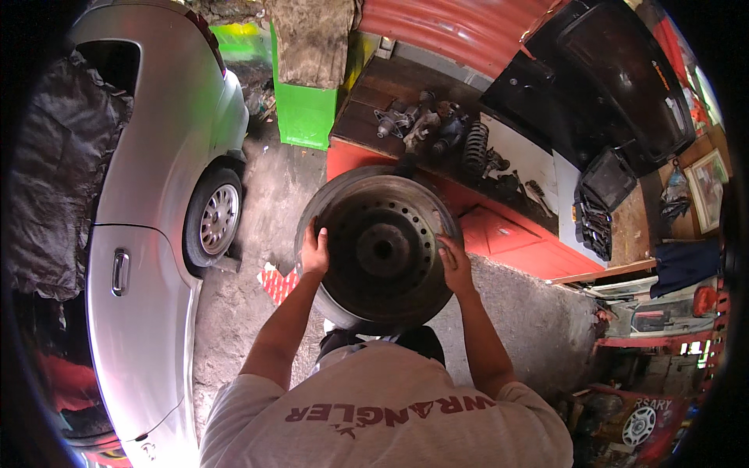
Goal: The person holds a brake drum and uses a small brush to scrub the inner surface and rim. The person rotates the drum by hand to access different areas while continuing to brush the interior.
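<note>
A dark, dirty car wheel (378, 214) is held up in front of my body, its hollow steel side with a ring of round holes facing up. My left hand (314, 251) grips it at the left side, with fingers laid over the edge. On the opposite side, my right hand (452, 259) has its fingers on the wheel's inner edge. Both forearms reach forward from the pale T-shirt (382, 405). The undersides of both hands and of the wheel are hidden.
At left stands a silver car (140, 179) with its own wheel (214, 214) on the concrete floor. Ahead, a red workbench (499, 242) carries greasy metal parts (425, 125), a coil spring (476, 146) and a toolbox (597, 222). A bright green cabinet (304, 115) stands beyond.
</note>
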Demonstrator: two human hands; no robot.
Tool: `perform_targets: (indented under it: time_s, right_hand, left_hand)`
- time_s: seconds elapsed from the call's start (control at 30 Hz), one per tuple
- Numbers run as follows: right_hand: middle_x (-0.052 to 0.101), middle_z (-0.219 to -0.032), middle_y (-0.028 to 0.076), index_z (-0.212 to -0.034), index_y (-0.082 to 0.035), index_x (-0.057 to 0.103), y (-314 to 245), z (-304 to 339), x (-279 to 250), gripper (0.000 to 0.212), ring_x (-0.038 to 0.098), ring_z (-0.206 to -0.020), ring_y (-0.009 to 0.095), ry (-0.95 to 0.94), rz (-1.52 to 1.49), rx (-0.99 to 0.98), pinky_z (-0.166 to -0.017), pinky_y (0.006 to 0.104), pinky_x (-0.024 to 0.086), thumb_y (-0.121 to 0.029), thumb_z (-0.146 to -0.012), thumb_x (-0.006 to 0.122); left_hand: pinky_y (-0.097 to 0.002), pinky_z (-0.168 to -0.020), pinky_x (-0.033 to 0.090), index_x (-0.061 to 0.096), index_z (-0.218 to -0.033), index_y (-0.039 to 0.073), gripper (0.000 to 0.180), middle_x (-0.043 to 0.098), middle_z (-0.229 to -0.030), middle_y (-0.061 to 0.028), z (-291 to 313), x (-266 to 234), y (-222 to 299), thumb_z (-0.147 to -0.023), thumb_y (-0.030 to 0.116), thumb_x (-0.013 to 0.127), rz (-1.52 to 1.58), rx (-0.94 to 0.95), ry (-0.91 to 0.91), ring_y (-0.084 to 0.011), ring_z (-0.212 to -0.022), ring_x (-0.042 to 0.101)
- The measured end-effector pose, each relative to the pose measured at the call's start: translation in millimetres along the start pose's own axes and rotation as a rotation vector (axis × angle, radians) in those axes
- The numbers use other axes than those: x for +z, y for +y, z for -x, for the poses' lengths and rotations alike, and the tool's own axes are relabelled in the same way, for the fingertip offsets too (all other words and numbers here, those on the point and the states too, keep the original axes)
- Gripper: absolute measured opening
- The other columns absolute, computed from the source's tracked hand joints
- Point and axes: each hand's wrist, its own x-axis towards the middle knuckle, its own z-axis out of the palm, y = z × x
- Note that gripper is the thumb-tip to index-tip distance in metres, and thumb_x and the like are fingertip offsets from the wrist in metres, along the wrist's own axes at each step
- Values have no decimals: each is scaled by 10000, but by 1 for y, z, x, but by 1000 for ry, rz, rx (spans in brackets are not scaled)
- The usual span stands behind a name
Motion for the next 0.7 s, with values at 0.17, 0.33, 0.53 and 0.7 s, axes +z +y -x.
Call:
perform_targets:
  time_s: [0.17,0.33,0.53,0.7]
  right_hand:
    - [589,-1285,177,-1226,-68,597,26,-20,-8,375,547,-1212,364,9,98,-148,-1032,432,415,-111,-866,697]
    - [568,-1308,198,-1240,-66,589,61,-47,-11,388,533,-1225,387,11,51,-148,-1007,445,433,-127,-873,700]
    - [615,-1245,177,-1298,-76,552,82,-86,11,420,575,-1176,368,-22,-11,-159,-974,420,464,-168,-907,674]
    - [566,-1318,104,-1295,-100,530,117,-97,20,384,504,-1268,247,-122,-263,14,-1071,354,362,-94,-922,620]
  left_hand:
    - [-385,-1113,324,357,-1453,-17,593,441,-1445,-223,-1,-2,-34,-1014,362,481,224,-33,70,-316,-1339,433]
    - [-395,-1114,312,305,-1478,-1,591,394,-1473,-216,64,-3,-44,-1016,324,479,257,-73,252,-309,-1357,390]
    - [-416,-1187,177,217,-1519,10,608,243,-1573,-179,136,23,-22,-1016,253,457,257,-84,426,-306,-1463,223]
    - [-412,-1200,113,195,-1530,-4,648,184,-1602,-184,136,45,-9,-1000,246,472,147,-88,476,-309,-1489,154]
